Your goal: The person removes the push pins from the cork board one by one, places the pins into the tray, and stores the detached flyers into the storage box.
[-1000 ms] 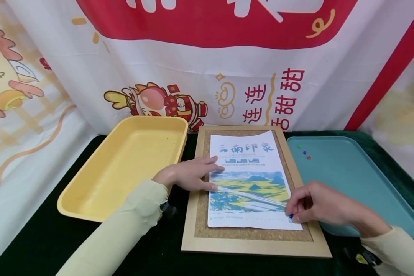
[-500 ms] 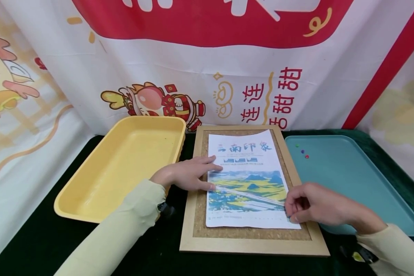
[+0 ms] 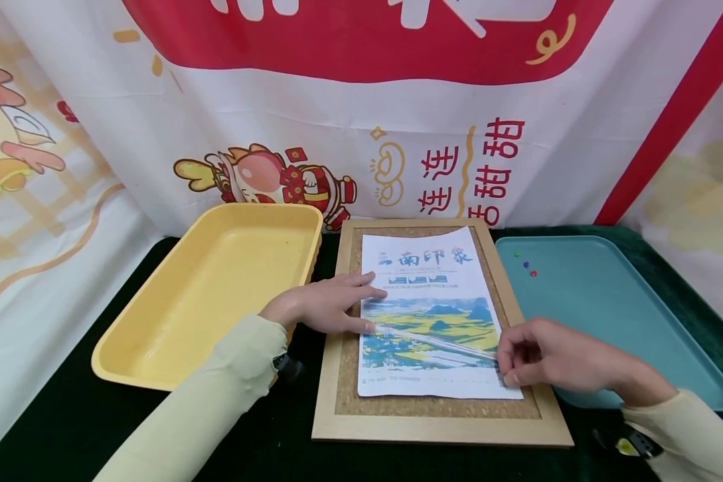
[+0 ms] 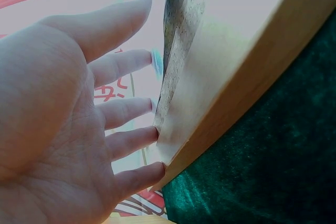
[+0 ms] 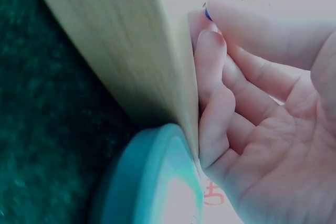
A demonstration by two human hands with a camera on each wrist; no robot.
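Observation:
A white printed sheet [image 3: 422,383] with a landscape picture and Chinese lettering lies on a wood-framed cork board [image 3: 434,427]. A crease or fold runs across its lower half. My left hand [image 3: 330,306] rests at the sheet's left edge, fingers spread, thumb and fingertips touching the paper. At the lower right corner of the sheet, my right hand [image 3: 557,355] pinches a small blue pushpin [image 5: 208,14] between thumb and forefinger. Only a sliver of it shows in the right wrist view; the fingers hide it in the head view.
To the left stands a yellow plastic tray [image 3: 138,375]. A teal tray [image 3: 626,321] sits to the right, with small green, blue and red pushpins [image 3: 533,273] near its far left corner. Dark green cloth [image 3: 259,435] covers the table; a printed curtain [image 3: 313,107] hangs behind.
The blue pushpin, visible under my right fingers a second ago, is now covered by them in the head view. The scene has shifted slightly left; both hands keep their places on the board.

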